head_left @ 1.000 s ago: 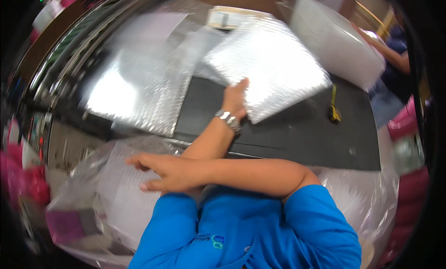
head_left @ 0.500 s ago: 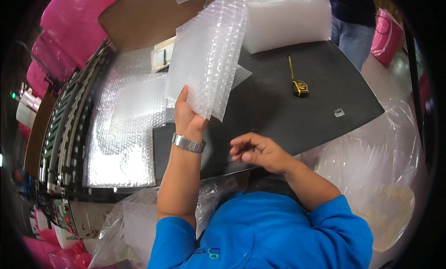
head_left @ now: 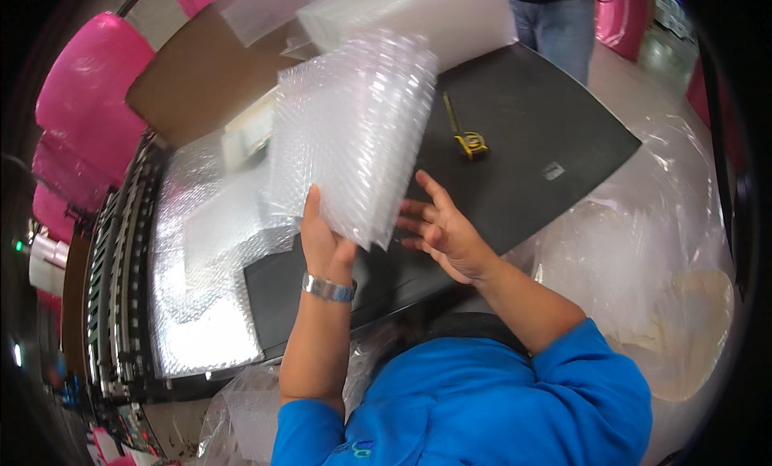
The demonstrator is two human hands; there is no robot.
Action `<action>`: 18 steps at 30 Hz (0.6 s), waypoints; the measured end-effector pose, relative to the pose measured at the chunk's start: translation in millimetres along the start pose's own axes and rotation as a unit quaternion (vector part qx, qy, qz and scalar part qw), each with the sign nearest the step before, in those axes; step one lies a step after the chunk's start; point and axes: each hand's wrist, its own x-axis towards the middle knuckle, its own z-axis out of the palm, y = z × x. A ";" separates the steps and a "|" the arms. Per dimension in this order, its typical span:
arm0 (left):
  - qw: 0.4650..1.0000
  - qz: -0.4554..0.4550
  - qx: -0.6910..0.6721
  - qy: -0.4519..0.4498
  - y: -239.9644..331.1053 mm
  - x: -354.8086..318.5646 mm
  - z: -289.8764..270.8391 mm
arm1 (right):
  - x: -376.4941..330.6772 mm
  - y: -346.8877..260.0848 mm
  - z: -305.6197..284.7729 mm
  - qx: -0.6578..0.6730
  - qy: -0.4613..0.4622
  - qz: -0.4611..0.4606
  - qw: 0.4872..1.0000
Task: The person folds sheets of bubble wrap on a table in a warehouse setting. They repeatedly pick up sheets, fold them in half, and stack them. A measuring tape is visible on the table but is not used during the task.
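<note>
A small stack of clear bubble wrap bags [head_left: 350, 136] is held up above the black tabletop [head_left: 539, 112]. My left hand [head_left: 323, 245], with a metal watch at its wrist, grips the stack by its lower left corner, thumb on the front face. Close to the right edge of the stack is my right hand [head_left: 445, 234], fingers spread and curved, holding nothing. Whether its fingertips touch the bags is hard to tell. Beneath and to the left, more bubble wrap sheets [head_left: 213, 233] lie flat on the table.
A yellow and black tape measure [head_left: 473, 146] lies on the table, its blade partly out. A large stack of bubble wrap [head_left: 458, 24] stands at the back, with a person in jeans [head_left: 555, 36] beyond. Machine rollers [head_left: 121, 265] run along the left; a plastic bag [head_left: 627, 265] is at right.
My right hand has moved up toward the bags and its fingers have spread. The left hand still holds the stack, now turned more face-on. The whole view has shifted and turned slightly.
</note>
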 end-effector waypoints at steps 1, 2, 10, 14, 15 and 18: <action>0.997 0.047 0.061 -0.011 -14.9 -3.4 -1.9 | 0.7 1.0 3.4 0.020 0.024 -0.050 0.998; 0.989 0.094 0.117 -0.019 -29.8 -10.7 -6.2 | 6.9 3.7 11.4 0.039 0.071 -0.114 0.990; 0.942 0.021 0.205 -0.267 -50.2 -36.5 -14.6 | -9.7 -92.6 -52.3 -0.048 0.240 -0.239 0.940; 0.896 -0.049 0.390 -0.207 -47.8 -38.5 -30.0 | -89.7 -181.8 -116.0 -0.002 0.336 -0.350 0.874; 0.893 -0.062 0.391 -0.215 -51.2 -36.0 -33.6 | -111.5 -198.2 -137.6 -0.033 0.333 -0.411 0.848; 0.892 -0.071 0.390 -0.219 -52.7 -35.9 -35.6 | -187.7 -196.2 -207.9 -0.059 0.458 -0.435 0.773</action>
